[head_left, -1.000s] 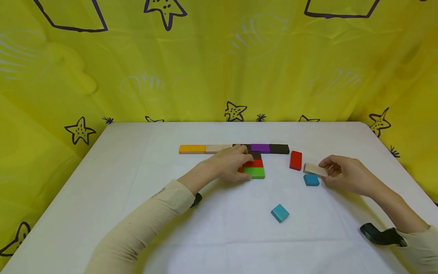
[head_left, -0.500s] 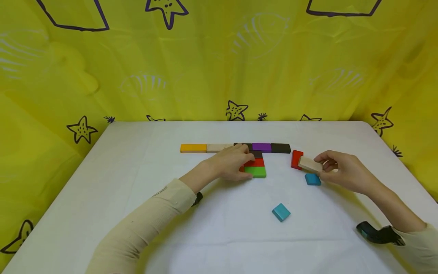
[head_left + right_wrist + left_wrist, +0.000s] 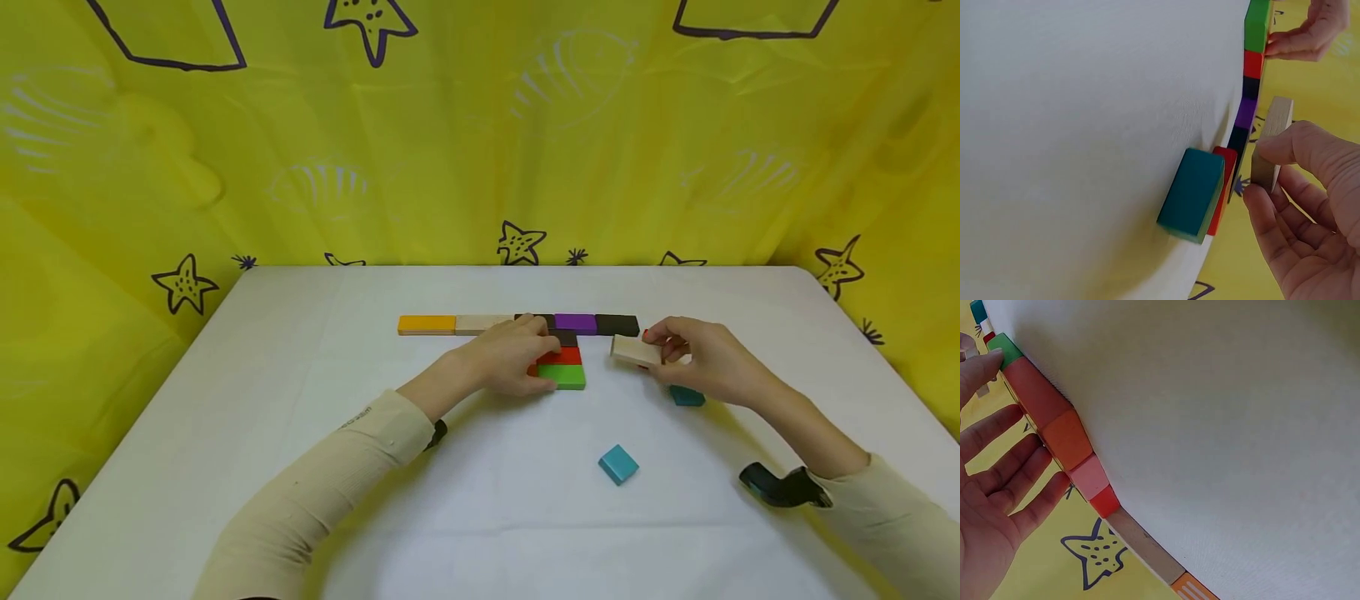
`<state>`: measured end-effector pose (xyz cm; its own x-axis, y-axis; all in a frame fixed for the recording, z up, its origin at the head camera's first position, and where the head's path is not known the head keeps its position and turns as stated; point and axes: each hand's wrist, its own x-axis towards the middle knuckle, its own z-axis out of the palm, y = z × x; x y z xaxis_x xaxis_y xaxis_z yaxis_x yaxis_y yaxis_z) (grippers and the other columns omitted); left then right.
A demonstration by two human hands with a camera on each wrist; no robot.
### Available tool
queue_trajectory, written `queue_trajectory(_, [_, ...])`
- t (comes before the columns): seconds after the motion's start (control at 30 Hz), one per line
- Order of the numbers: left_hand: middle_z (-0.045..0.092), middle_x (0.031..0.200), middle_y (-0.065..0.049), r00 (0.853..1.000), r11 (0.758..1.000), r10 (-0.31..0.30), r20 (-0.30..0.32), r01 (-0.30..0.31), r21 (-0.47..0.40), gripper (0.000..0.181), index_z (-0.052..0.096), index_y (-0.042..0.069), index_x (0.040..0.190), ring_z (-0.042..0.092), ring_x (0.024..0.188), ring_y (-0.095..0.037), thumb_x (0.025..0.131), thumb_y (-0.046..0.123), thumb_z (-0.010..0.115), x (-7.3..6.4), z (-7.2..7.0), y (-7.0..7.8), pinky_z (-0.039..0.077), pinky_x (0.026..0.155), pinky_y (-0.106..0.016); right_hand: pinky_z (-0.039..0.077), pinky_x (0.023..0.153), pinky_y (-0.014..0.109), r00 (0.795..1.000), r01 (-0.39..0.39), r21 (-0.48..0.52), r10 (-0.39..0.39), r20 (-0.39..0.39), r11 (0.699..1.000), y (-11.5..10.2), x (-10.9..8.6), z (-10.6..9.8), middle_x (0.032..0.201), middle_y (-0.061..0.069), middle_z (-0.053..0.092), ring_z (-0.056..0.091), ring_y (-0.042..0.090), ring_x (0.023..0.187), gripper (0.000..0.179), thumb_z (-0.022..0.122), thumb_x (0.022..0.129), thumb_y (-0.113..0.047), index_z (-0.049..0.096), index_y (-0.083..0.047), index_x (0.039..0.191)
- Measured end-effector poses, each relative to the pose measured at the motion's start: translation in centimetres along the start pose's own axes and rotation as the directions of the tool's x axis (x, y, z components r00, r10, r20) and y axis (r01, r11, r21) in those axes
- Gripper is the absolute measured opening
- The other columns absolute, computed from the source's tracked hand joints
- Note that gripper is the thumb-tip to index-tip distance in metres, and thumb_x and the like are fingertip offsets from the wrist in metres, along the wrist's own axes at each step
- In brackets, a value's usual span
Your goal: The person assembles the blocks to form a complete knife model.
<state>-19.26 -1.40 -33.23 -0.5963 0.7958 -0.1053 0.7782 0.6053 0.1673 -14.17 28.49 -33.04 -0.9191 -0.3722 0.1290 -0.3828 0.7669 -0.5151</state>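
Note:
My right hand [image 3: 705, 354] pinches a plain wooden block [image 3: 628, 350] between thumb and fingers, raised off the table; the right wrist view shows the same block [image 3: 1274, 125] tilted. Behind that hand a red block [image 3: 1225, 161] is mostly hidden in the head view, and a blue block [image 3: 687, 397] sits just below it. My left hand [image 3: 510, 358] lies over a cluster of flat blocks, its fingertips touching them. From under it show a green block [image 3: 564, 378], a red block [image 3: 567, 357] and a dark block [image 3: 566, 337]. In the left wrist view the thumb touches the green block [image 3: 1007, 351].
Behind the cluster runs a straight row with an orange block [image 3: 426, 325], a wooden block [image 3: 480, 324], a purple block [image 3: 576, 324] and dark blocks. A teal block [image 3: 618, 464] lies alone nearer the front. A yellow patterned curtain [image 3: 450, 150] hangs behind the white table [image 3: 315, 375].
The right hand has carried the wooden block leftward, from beside the blue block, past the loose red block toward the cluster. My left hand stays in place on the blocks.

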Motion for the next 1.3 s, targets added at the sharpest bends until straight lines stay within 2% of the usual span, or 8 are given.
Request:
queue_trajectory(0.13, [0.056, 0.122, -0.006, 1.0, 1.0, 0.0, 0.002, 0.0, -0.005, 0.047, 0.063, 0.015, 0.134, 0.049, 0.113, -0.019, 0.097, 0.043, 0.069, 0.0, 0.0, 0.0, 0.046, 0.093, -0.032, 0.052, 0.073, 0.024, 0.999, 0.017, -0.004, -0.017, 0.035, 1.0, -0.5, 1.0, 0.5, 0.091, 0.003, 0.065, 0.058, 0.019, 0.083, 0.034, 0.084, 0.08, -0.001, 0.067, 0.001, 0.11])
queue_trajectory(0.37, [0.056, 0.123, -0.007, 1.0, 1.0, 0.004, 0.004, -0.004, -0.003, 0.047, 0.063, 0.014, 0.134, 0.049, 0.113, -0.019, 0.097, 0.043, 0.068, 0.0, 0.1, 0.0, 0.046, 0.094, -0.032, 0.053, 0.074, 0.032, 0.997, 0.034, -0.056, -0.03, 0.065, 0.998, -1.0, 2.5, 1.4, 0.092, 0.004, 0.065, 0.057, 0.021, 0.084, 0.031, 0.082, 0.081, -0.002, 0.068, 0.001, 0.109])
queue_trajectory(0.53, [0.057, 0.124, -0.006, 1.0, 1.0, 0.0, 0.0, 0.0, 0.0, 0.047, 0.063, 0.015, 0.134, 0.049, 0.114, -0.019, 0.097, 0.043, 0.068, 0.0, 0.1, 0.0, 0.046, 0.095, -0.032, 0.052, 0.071, 0.029, 0.996, 0.05, -0.066, -0.045, 0.072, 0.997, -1.1, 3.1, 1.8, 0.09, 0.005, 0.064, 0.057, 0.021, 0.081, 0.028, 0.077, 0.081, 0.001, 0.068, 0.002, 0.107])
queue_trajectory(0.8, [0.056, 0.123, -0.006, 1.0, 1.0, 0.005, -0.002, -0.005, 0.001, 0.047, 0.064, 0.015, 0.133, 0.049, 0.114, -0.019, 0.096, 0.044, 0.069, 0.0, 0.1, -0.1, 0.046, 0.094, -0.032, 0.052, 0.074, 0.034, 0.996, 0.059, -0.057, -0.055, 0.063, 0.997, -1.3, 3.8, 2.3, 0.096, 0.009, 0.067, 0.057, 0.021, 0.083, 0.025, 0.074, 0.082, 0.002, 0.069, 0.003, 0.107])
queue_trajectory(1.03, [0.056, 0.122, -0.006, 1.0, 1.0, 0.01, -0.011, -0.01, -0.004, 0.047, 0.063, 0.015, 0.133, 0.048, 0.114, -0.019, 0.096, 0.044, 0.068, 0.0, 0.1, -0.2, 0.046, 0.093, -0.031, 0.052, 0.076, 0.038, 0.998, 0.049, -0.049, -0.047, 0.028, 0.998, -1.6, 4.2, 2.5, 0.093, 0.009, 0.067, 0.057, 0.022, 0.082, 0.023, 0.079, 0.085, -0.002, 0.07, 0.002, 0.105])
queue_trajectory(1.3, [0.056, 0.123, -0.006, 1.0, 1.0, 0.01, -0.01, -0.01, -0.006, 0.047, 0.063, 0.015, 0.133, 0.048, 0.115, -0.019, 0.096, 0.044, 0.068, -0.1, 0.1, -0.2, 0.045, 0.095, -0.032, 0.053, 0.077, 0.039, 0.998, 0.054, -0.049, -0.053, 0.034, 0.997, -2.0, 4.8, 2.8, 0.093, 0.01, 0.068, 0.059, 0.022, 0.081, 0.02, 0.078, 0.086, -0.001, 0.07, 0.003, 0.104])
